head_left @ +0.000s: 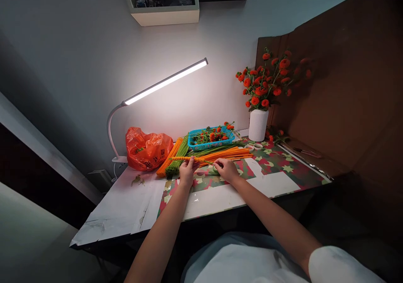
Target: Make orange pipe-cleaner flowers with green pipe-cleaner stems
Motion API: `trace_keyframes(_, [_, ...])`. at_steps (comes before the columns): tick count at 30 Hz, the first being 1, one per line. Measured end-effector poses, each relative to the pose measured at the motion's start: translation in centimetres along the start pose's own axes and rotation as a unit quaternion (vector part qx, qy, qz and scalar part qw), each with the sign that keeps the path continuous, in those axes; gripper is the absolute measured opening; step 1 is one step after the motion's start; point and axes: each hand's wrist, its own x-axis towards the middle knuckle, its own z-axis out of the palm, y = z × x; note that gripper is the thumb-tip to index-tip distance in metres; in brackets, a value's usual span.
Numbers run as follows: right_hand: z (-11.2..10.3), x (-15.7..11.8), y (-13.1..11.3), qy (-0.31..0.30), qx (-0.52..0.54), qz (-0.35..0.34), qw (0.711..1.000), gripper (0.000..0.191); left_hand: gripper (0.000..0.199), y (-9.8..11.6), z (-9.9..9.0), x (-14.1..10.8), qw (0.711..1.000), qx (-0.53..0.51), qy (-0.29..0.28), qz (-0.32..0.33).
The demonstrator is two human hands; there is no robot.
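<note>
My left hand is closed around an orange pipe cleaner coil that is wound along a thin green stem. The coiled stem lies nearly level above the table. At its right end, my right hand pinches the green stem between thumb and fingers. Just behind the hands lie loose orange pipe cleaners. Bundles of green pipe cleaners and more orange ones rest to the left of the coil. A small pale green roll is partly hidden by my right hand.
A blue basket holds orange flowers with green stems. A white ribbed vase of orange flowers stands behind right, near tape rolls. At left are an orange plastic bag and a lit lamp. Cardboard walls the right side.
</note>
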Motion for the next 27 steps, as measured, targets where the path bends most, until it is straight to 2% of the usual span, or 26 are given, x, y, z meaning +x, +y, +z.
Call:
trace_keyframes(16, [0.09,0.05,0.46,-0.030,-0.036,-0.022,0.999,0.012,0.042,-0.16,-0.03,-0.27,0.999,0.028,-0.003,0.016])
trace_keyframes(27, [0.30,0.02,0.65,-0.024,0.001,-0.013,1.000,0.015,0.044,0.13,0.24,-0.63,0.999,0.025,-0.022,0.021])
